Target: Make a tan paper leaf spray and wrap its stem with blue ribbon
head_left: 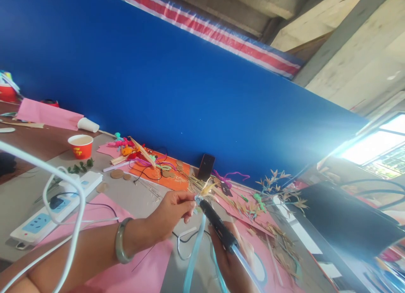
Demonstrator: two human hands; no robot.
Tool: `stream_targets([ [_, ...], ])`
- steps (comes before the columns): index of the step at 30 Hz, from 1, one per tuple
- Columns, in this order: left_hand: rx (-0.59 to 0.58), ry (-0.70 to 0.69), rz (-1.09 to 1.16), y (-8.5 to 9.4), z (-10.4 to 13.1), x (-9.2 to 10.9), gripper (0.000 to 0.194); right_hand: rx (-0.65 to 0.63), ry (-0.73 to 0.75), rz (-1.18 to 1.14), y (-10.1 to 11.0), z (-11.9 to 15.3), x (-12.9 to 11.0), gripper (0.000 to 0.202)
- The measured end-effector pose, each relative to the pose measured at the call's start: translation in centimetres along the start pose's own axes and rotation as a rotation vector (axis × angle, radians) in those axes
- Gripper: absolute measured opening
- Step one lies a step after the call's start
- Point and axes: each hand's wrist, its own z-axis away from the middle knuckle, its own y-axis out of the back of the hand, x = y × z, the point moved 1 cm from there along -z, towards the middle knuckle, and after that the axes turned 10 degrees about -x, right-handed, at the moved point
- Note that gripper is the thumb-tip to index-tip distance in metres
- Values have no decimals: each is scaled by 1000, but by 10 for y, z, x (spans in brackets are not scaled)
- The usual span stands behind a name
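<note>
In the middle of the head view, my left hand (177,206) pinches a pale yellow dried-husk flower (209,189) at its base. A bracelet circles that wrist. My right hand (236,255) is wrapped around a black hot glue gun (218,225), and a clear glue stick (245,263) sticks out of its back end. The gun's nozzle meets the flower's base beside my left fingertips; any glue there is too small to make out. Light blue ribbon (193,259) hangs down below the flower between my hands.
A white power strip (41,221) and looping white cable (80,200) lie at left. Behind stand a red paper cup (80,147) and a phone (206,166) leaning on the blue partition (177,94). Pipe cleaners (126,149), wood slices and dried stems (253,210) cover pink and orange sheets.
</note>
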Motion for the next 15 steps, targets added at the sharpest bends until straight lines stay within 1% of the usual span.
stream_targets([
  [5,0,5,1,-1,1,0,9,17,-37,0,1,-1,0,22],
  [9,10,16,32,-3,2,2,9,-1,-17,-10,0,-1,0,23],
  [15,2,24,57,-4,2,3,9,18,-31,-4,-1,0,0,23],
])
